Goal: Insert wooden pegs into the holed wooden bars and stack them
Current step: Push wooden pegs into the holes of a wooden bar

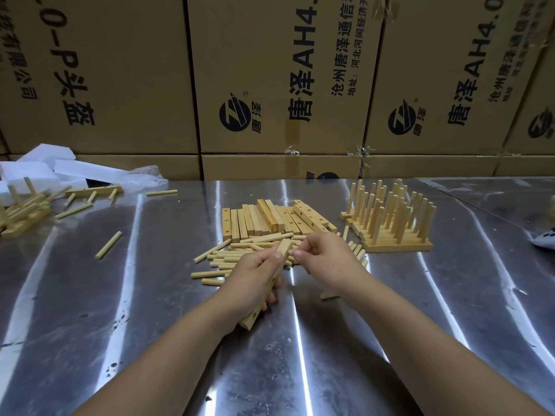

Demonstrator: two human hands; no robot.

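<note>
My left hand [255,276] grips a holed wooden bar [271,283] held tilted, its near end low at the table and its far end raised. My right hand [322,255] pinches at the bar's upper end with thumb and forefinger; whatever it holds is hidden by the fingers. Just behind both hands lies a heap of loose wooden pegs [237,256]. Further back, a pile of bare holed bars [270,219] lies flat. To the right stands a stack of finished bars with upright pegs [390,217].
The metal table [135,295] is reflective. Stray pegs [108,244] lie at the left. More pegged bars [21,211] and white foam pieces [45,166] sit at the far left. Cardboard boxes [270,85] wall off the back.
</note>
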